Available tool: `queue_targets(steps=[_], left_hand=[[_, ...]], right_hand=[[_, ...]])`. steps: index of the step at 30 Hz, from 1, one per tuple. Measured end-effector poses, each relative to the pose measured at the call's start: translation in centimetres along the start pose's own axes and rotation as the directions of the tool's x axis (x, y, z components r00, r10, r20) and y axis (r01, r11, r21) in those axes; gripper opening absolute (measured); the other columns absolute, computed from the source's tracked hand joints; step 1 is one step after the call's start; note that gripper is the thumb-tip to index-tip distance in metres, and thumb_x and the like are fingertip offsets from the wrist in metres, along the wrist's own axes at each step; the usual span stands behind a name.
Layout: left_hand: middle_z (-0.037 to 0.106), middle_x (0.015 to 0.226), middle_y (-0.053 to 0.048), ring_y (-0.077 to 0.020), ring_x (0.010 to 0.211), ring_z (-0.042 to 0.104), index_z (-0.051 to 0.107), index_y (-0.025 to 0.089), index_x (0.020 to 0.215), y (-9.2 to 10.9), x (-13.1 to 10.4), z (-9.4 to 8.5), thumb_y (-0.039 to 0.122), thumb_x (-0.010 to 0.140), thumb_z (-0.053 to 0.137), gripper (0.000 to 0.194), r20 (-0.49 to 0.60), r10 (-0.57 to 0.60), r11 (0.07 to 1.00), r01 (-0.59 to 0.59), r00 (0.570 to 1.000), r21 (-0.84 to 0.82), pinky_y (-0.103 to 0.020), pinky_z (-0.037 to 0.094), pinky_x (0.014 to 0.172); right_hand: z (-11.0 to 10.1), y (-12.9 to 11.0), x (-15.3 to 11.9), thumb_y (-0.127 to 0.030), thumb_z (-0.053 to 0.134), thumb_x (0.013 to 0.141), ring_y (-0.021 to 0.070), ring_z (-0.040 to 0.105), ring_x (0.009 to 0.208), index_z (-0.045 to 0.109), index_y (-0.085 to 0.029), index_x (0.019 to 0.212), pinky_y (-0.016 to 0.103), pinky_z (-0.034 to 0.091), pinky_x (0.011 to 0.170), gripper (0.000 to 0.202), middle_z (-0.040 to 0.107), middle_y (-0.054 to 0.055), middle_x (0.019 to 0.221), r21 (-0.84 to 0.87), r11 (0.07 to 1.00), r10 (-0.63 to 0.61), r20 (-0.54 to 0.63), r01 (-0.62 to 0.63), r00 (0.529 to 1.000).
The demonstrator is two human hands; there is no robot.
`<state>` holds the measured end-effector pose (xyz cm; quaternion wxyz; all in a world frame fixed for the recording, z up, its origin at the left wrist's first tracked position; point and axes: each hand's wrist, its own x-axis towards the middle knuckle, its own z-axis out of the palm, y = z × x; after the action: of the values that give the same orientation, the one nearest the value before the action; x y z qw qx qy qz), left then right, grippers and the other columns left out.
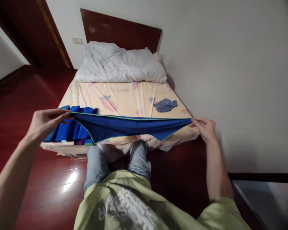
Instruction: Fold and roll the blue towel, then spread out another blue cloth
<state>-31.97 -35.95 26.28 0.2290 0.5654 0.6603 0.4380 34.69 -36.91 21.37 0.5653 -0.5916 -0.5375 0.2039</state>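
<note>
Left hand [46,123] pinched shut on one corner of a deep blue cloth with a thin green edge [127,126], fingers and thumb closed over the hem. Right hand [204,127] likewise closed in a pinch on the opposite corner. Blue cloth stretched nearly level between the two, held above the foot of the bed, its middle sagging slightly and a loose corner hanging down on the right half. Below the left hand, more blue fabric in a rumpled folded heap [70,131] lying on the near left corner of the mattress, with a bit of purple showing under it. Mattress covered by a pale yellow sheet printed with carrots [124,97]. Small crumpled grey-blue garment [165,104] lying alone on the sheet's right side, well apart from both hands. White rumpled duvet [120,64] bunched against a dark wooden headboard [120,30]. Glossy red-brown plank floor [38,179] around the bed.
</note>
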Motion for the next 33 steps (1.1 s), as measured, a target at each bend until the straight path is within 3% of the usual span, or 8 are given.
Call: queue_targets(steps=[7, 10, 14, 17, 21, 25, 29, 33], left_hand=[[0.077, 0.097, -0.009, -0.026, 0.093, 0.073, 0.072, 0.003, 0.114, 0.9, 3.1, -1.1, 0.068, 0.058, 0.088, 0.088, 0.286, -0.111, 0.993, 0.117, 0.952, -0.004, -0.058, 0.056, 0.096], [0.076, 0.099, -0.012, -0.0276, 0.096, 0.073, 0.068, -0.003, 0.116, 1.1, 5.7, 0.9, 0.062, 0.064, 0.089, 0.086, 0.346, -0.077, 0.992, 0.107, 0.935, -0.071, -0.057, 0.055, 0.1], [0.076, 0.095, -0.014, -0.0257, 0.092, 0.074, 0.068, -0.004, 0.109, 1.6, 9.7, 5.2, 0.05, 0.065, 0.092, 0.074, 0.366, -0.077, 0.969, 0.155, 0.928, -0.189, -0.049, 0.057, 0.101], [0.075, 0.086, -0.012, -0.0235, 0.086, 0.075, 0.069, -0.002, 0.101, 2.5, 13.0, 8.2, 0.041, 0.064, 0.093, 0.063, 0.289, -0.041, 0.954, 0.124, 0.956, -0.273, -0.043, 0.06, 0.096], [0.072, 0.076, -0.005, -0.0219, 0.08, 0.074, 0.07, 0.003, 0.09, 4.5, 17.1, 9.9, 0.037, 0.068, 0.087, 0.043, -0.007, 0.067, 0.941, -0.065, 0.998, -0.331, -0.04, 0.064, 0.088], [0.074, 0.085, -0.004, -0.0174, 0.084, 0.072, 0.073, 0.005, 0.099, 5.3, 19.3, 9.2, 0.034, 0.076, 0.081, 0.038, -0.252, 0.252, 0.889, -0.326, 0.934, -0.322, -0.045, 0.061, 0.096], [0.076, 0.106, -0.006, -0.0177, 0.097, 0.072, 0.075, 0.014, 0.11, 3.7, 18.1, 8.1, 0.044, 0.085, 0.074, 0.04, -0.284, 0.409, 0.841, -0.479, 0.867, -0.25, -0.045, 0.059, 0.1], [0.077, 0.11, -0.005, -0.0205, 0.101, 0.072, 0.075, 0.017, 0.11, -0.8, 13.7, 8.6, 0.047, 0.088, 0.07, 0.038, -0.239, 0.435, 0.879, -0.467, 0.868, -0.099, -0.044, 0.059, 0.098]], right_hand=[[-3.8, 0.4, 0.9, -0.054, 0.096, 0.054, 0.0181, 0.069, 0.051, 0.077, -0.014, 0.082, 0.027, 0.058, 0.048, 0.053, 0.072, 0.007, 0.061, 0.019, 0.989, 0.147, 0.038, -0.148, 0.988], [-2.1, 1.2, 3.4, -0.053, 0.097, 0.052, 0.0179, 0.071, 0.054, 0.077, -0.013, 0.082, 0.028, 0.061, 0.053, 0.054, 0.073, 0.008, 0.064, 0.04, 0.985, 0.162, 0.083, -0.165, 0.983], [2.8, 2.4, 8.2, -0.053, 0.097, 0.052, 0.0176, 0.069, 0.051, 0.075, -0.01, 0.078, 0.026, 0.059, 0.049, 0.055, 0.072, 0.008, 0.06, 0.096, 0.976, 0.188, 0.069, -0.194, 0.98], [6.6, 2.4, 12.1, -0.05, 0.092, 0.061, 0.0156, 0.064, 0.043, 0.072, -0.01, 0.069, 0.024, 0.055, 0.044, 0.045, 0.065, 0.005, 0.049, 0.071, 0.976, 0.208, -0.052, -0.205, 0.977], [9.1, 0.7, 16.4, -0.043, 0.086, 0.069, 0.0176, 0.066, 0.047, 0.068, -0.016, 0.067, 0.027, 0.059, 0.05, 0.032, 0.063, 0.0, 0.048, 0.038, 0.998, 0.064, -0.27, -0.056, 0.961], [8.6, -0.5, 18.7, -0.042, 0.082, 0.072, 0.0232, 0.075, 0.073, 0.066, -0.02, 0.078, 0.035, 0.065, 0.069, 0.028, 0.071, 0.004, 0.069, 0.056, 0.989, -0.109, -0.355, 0.138, 0.928], [7.5, 1.2, 18.1, -0.048, 0.079, 0.073, 0.0284, 0.074, 0.101, 0.064, -0.024, 0.089, 0.044, 0.063, 0.089, 0.032, 0.076, 0.011, 0.092, 0.105, 0.981, -0.122, -0.33, 0.165, 0.936], [8.1, 6.0, 14.1, -0.044, 0.081, 0.065, 0.0318, 0.071, 0.111, 0.062, -0.031, 0.087, 0.049, 0.057, 0.101, 0.032, 0.077, 0.013, 0.107, 0.153, 0.988, 0.007, -0.28, 0.038, 0.96]])
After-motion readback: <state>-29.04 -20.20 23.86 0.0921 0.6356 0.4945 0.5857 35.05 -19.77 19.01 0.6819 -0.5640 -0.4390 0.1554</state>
